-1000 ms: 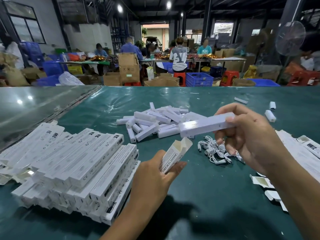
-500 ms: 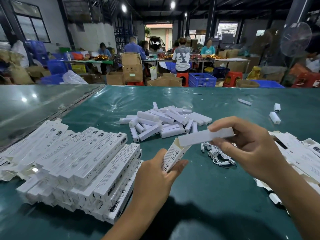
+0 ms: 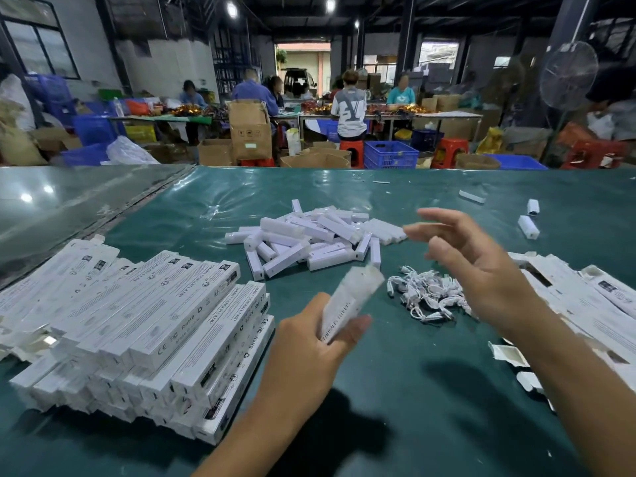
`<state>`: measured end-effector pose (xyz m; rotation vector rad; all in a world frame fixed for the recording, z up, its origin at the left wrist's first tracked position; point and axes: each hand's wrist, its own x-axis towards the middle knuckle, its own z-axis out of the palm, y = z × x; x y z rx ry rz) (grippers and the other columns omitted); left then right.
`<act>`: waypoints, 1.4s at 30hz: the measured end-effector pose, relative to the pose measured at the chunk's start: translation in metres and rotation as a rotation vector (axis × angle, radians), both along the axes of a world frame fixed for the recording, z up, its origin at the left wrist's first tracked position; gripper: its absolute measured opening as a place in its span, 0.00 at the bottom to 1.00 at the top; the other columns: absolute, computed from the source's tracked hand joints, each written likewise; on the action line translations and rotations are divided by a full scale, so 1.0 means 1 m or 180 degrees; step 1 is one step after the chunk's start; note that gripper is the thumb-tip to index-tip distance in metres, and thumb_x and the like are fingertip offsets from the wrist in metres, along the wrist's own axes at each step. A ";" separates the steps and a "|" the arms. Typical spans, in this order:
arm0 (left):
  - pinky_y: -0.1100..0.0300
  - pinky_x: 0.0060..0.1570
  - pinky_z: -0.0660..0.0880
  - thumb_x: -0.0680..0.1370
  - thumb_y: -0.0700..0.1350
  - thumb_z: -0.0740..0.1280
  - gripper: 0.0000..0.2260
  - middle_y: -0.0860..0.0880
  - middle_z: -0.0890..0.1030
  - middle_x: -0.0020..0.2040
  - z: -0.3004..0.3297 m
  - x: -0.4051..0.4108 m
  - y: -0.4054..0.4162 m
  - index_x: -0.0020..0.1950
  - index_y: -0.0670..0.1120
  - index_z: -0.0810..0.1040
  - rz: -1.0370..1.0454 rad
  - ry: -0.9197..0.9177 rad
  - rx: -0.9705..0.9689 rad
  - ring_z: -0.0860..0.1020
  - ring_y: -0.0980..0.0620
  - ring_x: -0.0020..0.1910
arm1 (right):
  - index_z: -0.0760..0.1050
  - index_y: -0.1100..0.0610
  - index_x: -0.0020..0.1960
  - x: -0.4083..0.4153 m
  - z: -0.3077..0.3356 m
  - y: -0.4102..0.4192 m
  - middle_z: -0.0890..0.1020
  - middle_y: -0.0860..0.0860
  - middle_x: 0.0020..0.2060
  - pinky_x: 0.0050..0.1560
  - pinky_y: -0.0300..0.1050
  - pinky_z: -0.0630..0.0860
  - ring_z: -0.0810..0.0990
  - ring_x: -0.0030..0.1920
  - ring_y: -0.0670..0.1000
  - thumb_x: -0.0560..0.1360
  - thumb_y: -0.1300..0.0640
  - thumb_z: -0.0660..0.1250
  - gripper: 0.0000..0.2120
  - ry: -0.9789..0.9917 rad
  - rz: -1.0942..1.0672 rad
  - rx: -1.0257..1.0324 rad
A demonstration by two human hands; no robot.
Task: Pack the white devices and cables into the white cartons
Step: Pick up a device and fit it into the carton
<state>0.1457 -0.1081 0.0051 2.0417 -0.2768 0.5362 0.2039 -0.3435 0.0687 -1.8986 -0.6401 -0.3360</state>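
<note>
Only two bare forearms and hands of the person show, rising from the lower edge above the green table [image 3: 395, 390]. The left hand [image 3: 303, 352], nearer the table's middle, has no glove, ring, watch or band, and its forearm is uncovered down to the frame edge. The right hand [image 3: 481, 270], toward the table's right side, is likewise bare, with short plain nails on its blurred fingers [image 3: 444, 218]. No sleeve or cuff reaches either wrist; any clothing lies out of view.
</note>
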 end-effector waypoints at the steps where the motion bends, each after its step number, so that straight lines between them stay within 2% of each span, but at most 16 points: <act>1: 0.60 0.29 0.61 0.71 0.72 0.65 0.27 0.56 0.66 0.27 0.000 0.001 0.000 0.39 0.47 0.70 0.0010 0.0019 -0.0255 0.62 0.56 0.28 | 0.76 0.47 0.60 0.010 -0.007 -0.004 0.85 0.46 0.55 0.56 0.40 0.76 0.81 0.58 0.46 0.82 0.56 0.64 0.09 -0.0075 -0.0566 -0.0070; 3: 0.53 0.31 0.65 0.70 0.71 0.67 0.28 0.55 0.65 0.29 0.000 0.002 -0.001 0.39 0.46 0.70 -0.0001 0.0093 -0.0576 0.63 0.55 0.30 | 0.77 0.49 0.50 0.029 -0.027 -0.014 0.85 0.49 0.47 0.50 0.40 0.73 0.82 0.50 0.51 0.80 0.61 0.67 0.07 -0.0080 -0.1359 -0.1001; 5: 0.45 0.35 0.72 0.69 0.71 0.69 0.28 0.49 0.67 0.31 0.000 0.002 -0.002 0.41 0.44 0.73 -0.0088 0.0169 -0.0853 0.66 0.53 0.32 | 0.77 0.52 0.47 0.039 -0.049 -0.012 0.83 0.51 0.45 0.50 0.46 0.73 0.80 0.48 0.53 0.78 0.55 0.71 0.03 0.0187 -0.1531 -0.1743; 9: 0.40 0.40 0.78 0.70 0.66 0.72 0.23 0.43 0.75 0.35 -0.002 0.001 -0.005 0.43 0.47 0.76 -0.0174 0.0133 -0.1119 0.74 0.40 0.36 | 0.76 0.54 0.53 0.057 -0.067 0.010 0.79 0.52 0.49 0.51 0.50 0.74 0.77 0.53 0.56 0.77 0.40 0.69 0.18 0.0146 -0.1997 -0.2745; 13: 0.43 0.39 0.78 0.72 0.65 0.73 0.21 0.40 0.76 0.36 -0.003 0.003 -0.005 0.44 0.48 0.76 -0.0122 0.0075 -0.1169 0.76 0.37 0.36 | 0.74 0.54 0.56 0.067 -0.065 0.022 0.79 0.53 0.54 0.48 0.49 0.71 0.78 0.56 0.57 0.80 0.42 0.66 0.16 0.0117 -0.2264 -0.3402; 16: 0.57 0.31 0.74 0.73 0.64 0.70 0.19 0.51 0.72 0.30 -0.006 0.003 -0.002 0.43 0.49 0.72 -0.0069 -0.0020 -0.0938 0.69 0.50 0.29 | 0.72 0.54 0.58 0.064 -0.066 0.026 0.80 0.52 0.54 0.43 0.48 0.67 0.80 0.56 0.57 0.81 0.52 0.65 0.09 0.0142 -0.2358 -0.3807; 17: 0.60 0.29 0.71 0.73 0.63 0.69 0.17 0.52 0.71 0.30 -0.007 0.003 -0.002 0.43 0.50 0.72 -0.0083 -0.0046 -0.0890 0.67 0.53 0.28 | 0.71 0.54 0.59 0.062 -0.065 0.026 0.80 0.52 0.54 0.42 0.47 0.66 0.80 0.56 0.57 0.81 0.54 0.64 0.08 0.0191 -0.2357 -0.3846; 21: 0.47 0.31 0.71 0.73 0.63 0.71 0.19 0.41 0.77 0.34 -0.007 0.002 -0.003 0.43 0.47 0.75 -0.0206 -0.0024 -0.1088 0.71 0.41 0.30 | 0.72 0.57 0.59 0.060 -0.059 0.021 0.81 0.56 0.55 0.42 0.46 0.67 0.81 0.56 0.60 0.82 0.54 0.64 0.09 0.0493 -0.2248 -0.3631; 24: 0.48 0.33 0.74 0.73 0.62 0.72 0.15 0.49 0.81 0.39 -0.003 0.000 -0.004 0.53 0.55 0.77 -0.0301 -0.0110 -0.1125 0.74 0.47 0.31 | 0.73 0.57 0.50 0.060 -0.054 0.019 0.80 0.58 0.48 0.42 0.46 0.68 0.79 0.49 0.62 0.81 0.55 0.65 0.06 0.0747 -0.2109 -0.3473; 26: 0.52 0.37 0.78 0.75 0.59 0.71 0.23 0.54 0.82 0.46 -0.003 -0.001 -0.003 0.67 0.63 0.67 -0.0355 -0.0355 -0.1022 0.78 0.49 0.35 | 0.67 0.56 0.39 0.061 -0.053 0.018 0.75 0.56 0.39 0.40 0.46 0.67 0.73 0.42 0.60 0.81 0.57 0.65 0.13 0.0889 -0.2041 -0.3364; 29: 0.54 0.31 0.78 0.79 0.53 0.68 0.30 0.54 0.78 0.41 -0.003 0.001 0.001 0.75 0.66 0.56 -0.0187 -0.0968 -0.0576 0.75 0.53 0.29 | 0.66 0.56 0.36 0.059 -0.052 0.014 0.73 0.55 0.35 0.40 0.45 0.68 0.72 0.41 0.58 0.80 0.61 0.64 0.15 0.1024 -0.1966 -0.3243; 32: 0.70 0.31 0.72 0.80 0.49 0.69 0.24 0.59 0.81 0.41 -0.002 0.001 0.003 0.71 0.59 0.61 0.0023 -0.1423 -0.0024 0.76 0.65 0.31 | 0.74 0.59 0.47 0.055 -0.054 0.010 0.79 0.56 0.46 0.46 0.48 0.73 0.77 0.48 0.59 0.81 0.60 0.63 0.04 0.0929 -0.1968 -0.3005; 34: 0.65 0.31 0.76 0.80 0.51 0.68 0.19 0.52 0.84 0.43 -0.002 0.001 0.002 0.66 0.56 0.62 -0.0031 -0.1426 -0.0079 0.80 0.65 0.35 | 0.72 0.59 0.54 0.052 -0.056 0.008 0.79 0.57 0.51 0.51 0.51 0.76 0.78 0.52 0.60 0.81 0.61 0.63 0.03 0.0856 -0.1991 -0.2912; 36: 0.59 0.29 0.76 0.80 0.52 0.68 0.17 0.50 0.82 0.41 -0.003 0.002 0.001 0.63 0.52 0.65 0.0001 -0.1434 -0.0046 0.77 0.61 0.30 | 0.70 0.59 0.54 0.052 -0.059 0.005 0.80 0.57 0.50 0.52 0.53 0.76 0.78 0.51 0.60 0.81 0.61 0.61 0.03 0.0855 -0.1938 -0.2742; 39: 0.75 0.34 0.64 0.80 0.50 0.68 0.13 0.60 0.66 0.32 0.003 0.007 0.002 0.59 0.45 0.74 0.0290 -0.1537 0.0203 0.67 0.65 0.30 | 0.68 0.59 0.53 0.051 -0.059 0.000 0.80 0.56 0.44 0.48 0.52 0.75 0.78 0.46 0.60 0.83 0.59 0.60 0.03 0.0849 -0.1784 -0.2333; 42: 0.72 0.32 0.64 0.79 0.48 0.68 0.10 0.61 0.62 0.31 0.006 0.010 0.005 0.55 0.44 0.78 0.0450 -0.1662 0.0218 0.65 0.60 0.28 | 0.71 0.55 0.51 0.046 -0.057 -0.003 0.81 0.51 0.39 0.40 0.48 0.71 0.79 0.41 0.56 0.83 0.57 0.63 0.03 0.0617 -0.1671 -0.1726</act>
